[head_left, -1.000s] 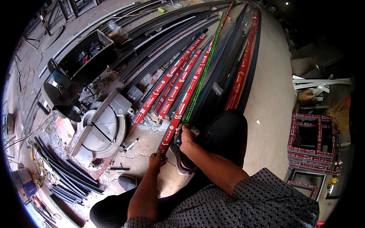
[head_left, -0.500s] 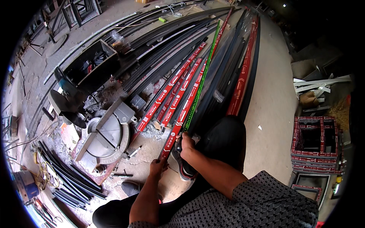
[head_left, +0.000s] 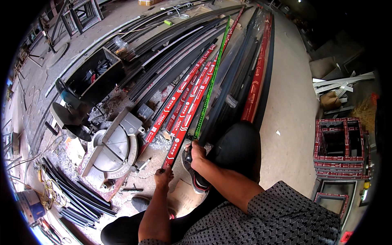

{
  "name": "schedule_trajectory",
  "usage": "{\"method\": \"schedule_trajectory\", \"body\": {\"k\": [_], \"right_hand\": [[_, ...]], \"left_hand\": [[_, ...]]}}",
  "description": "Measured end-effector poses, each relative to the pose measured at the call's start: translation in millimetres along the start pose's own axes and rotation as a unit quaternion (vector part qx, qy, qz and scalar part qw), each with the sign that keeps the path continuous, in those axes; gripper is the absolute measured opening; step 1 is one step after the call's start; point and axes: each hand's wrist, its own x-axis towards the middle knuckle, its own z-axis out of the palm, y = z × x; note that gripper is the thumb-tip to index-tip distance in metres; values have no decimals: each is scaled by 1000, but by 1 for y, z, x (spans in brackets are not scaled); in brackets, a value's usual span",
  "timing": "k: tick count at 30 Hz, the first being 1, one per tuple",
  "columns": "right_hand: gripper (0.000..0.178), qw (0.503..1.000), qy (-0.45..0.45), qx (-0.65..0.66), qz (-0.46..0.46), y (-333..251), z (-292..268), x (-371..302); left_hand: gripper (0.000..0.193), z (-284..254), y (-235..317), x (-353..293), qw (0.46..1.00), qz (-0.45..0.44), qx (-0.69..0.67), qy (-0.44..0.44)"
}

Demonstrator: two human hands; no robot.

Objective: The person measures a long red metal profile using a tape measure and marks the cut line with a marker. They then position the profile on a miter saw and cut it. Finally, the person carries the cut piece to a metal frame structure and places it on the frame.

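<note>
The left hand (head_left: 163, 174) was closed on the near end of a red-wrapped profile (head_left: 185, 118); the right hand (head_left: 197, 154) gripped the green-striped profile (head_left: 209, 90) beside it.

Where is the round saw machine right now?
In the head view, the round saw machine sits on the dusty floor at the person's left, beside the left hand.

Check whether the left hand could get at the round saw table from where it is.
Probably yes: the left hand grips the end of the red-wrapped bar, and the round saw table lies just to its left with only littered floor between them.
</note>
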Motion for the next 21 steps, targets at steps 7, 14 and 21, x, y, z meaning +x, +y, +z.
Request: {"method": "schedule_trajectory", "body": {"k": [7,14,21], "right_hand": [[46,1000,8,19,-15,2,2,2],[47,998,14,52,-13,3,-1,11],[53,999,3,-5,42,-2,9,4]], "left_hand": [[35,-7,14,7,991,21,-126,35],[16,-6,45,-5,982,53,-178,46],[29,-54,106,2,969,152,-190,37]]}}
